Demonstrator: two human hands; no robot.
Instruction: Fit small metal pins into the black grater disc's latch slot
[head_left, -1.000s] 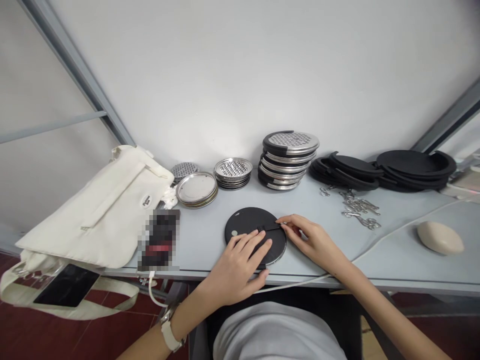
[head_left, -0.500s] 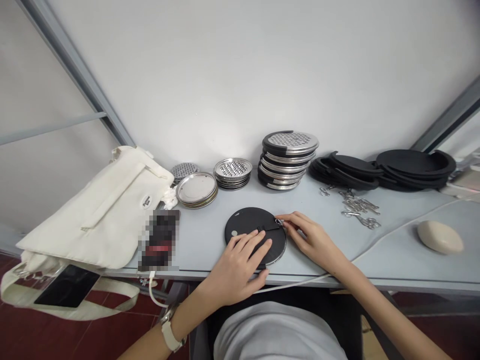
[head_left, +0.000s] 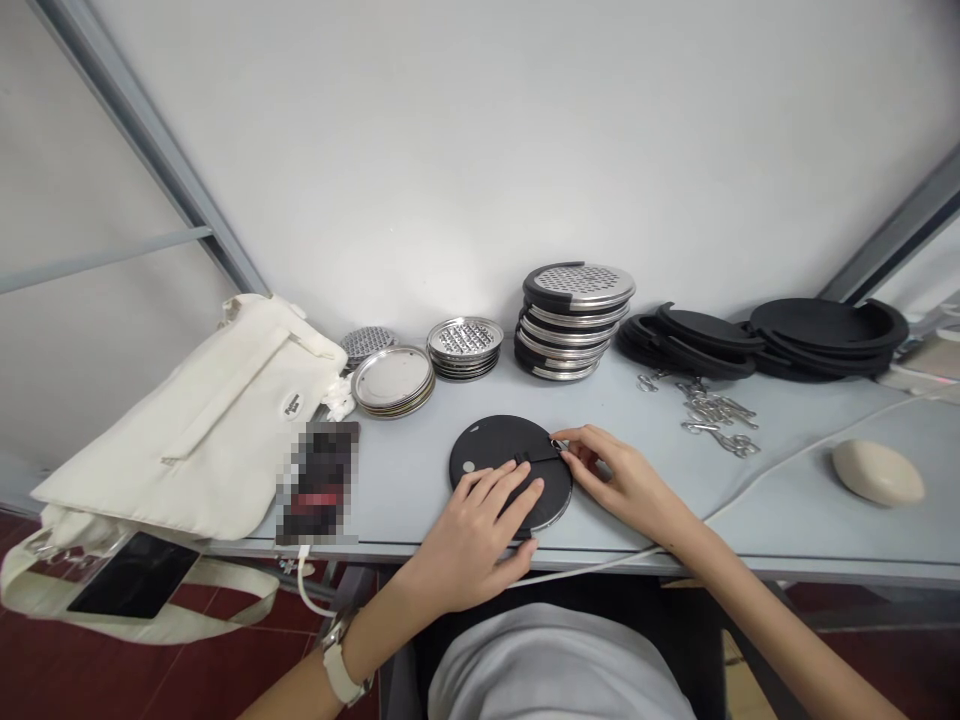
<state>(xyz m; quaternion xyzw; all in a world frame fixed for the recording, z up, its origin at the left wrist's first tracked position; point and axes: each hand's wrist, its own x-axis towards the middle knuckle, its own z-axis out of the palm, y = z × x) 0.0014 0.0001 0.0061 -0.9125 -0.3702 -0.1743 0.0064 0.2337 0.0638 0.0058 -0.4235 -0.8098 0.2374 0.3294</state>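
Observation:
A round black disc [head_left: 498, 438] with a metal rim at its lower right lies near the table's front edge. My left hand [head_left: 480, 530] rests on it with fingers stretched and spread, thumb by the near edge. At the disc's right edge, my right hand [head_left: 611, 475] pinches a small metal clip [head_left: 555, 444] between thumb and fingertips; the fingers partly hide it. Beyond the right hand lies a loose pile of similar metal clips [head_left: 709, 408].
Behind the disc stand a tall stack of round graters with black rims [head_left: 576, 320], small grater discs [head_left: 465, 340] and plain metal discs [head_left: 393, 380]. Black round covers [head_left: 825, 335] sit right. A white bag [head_left: 202, 430], blurred phone [head_left: 319, 480], white cable [head_left: 742, 495] and beige mouse [head_left: 877, 472] lie around.
My right hand has shifted very slightly at the clip on the disc's edge. My left hand stays in place on the disc.

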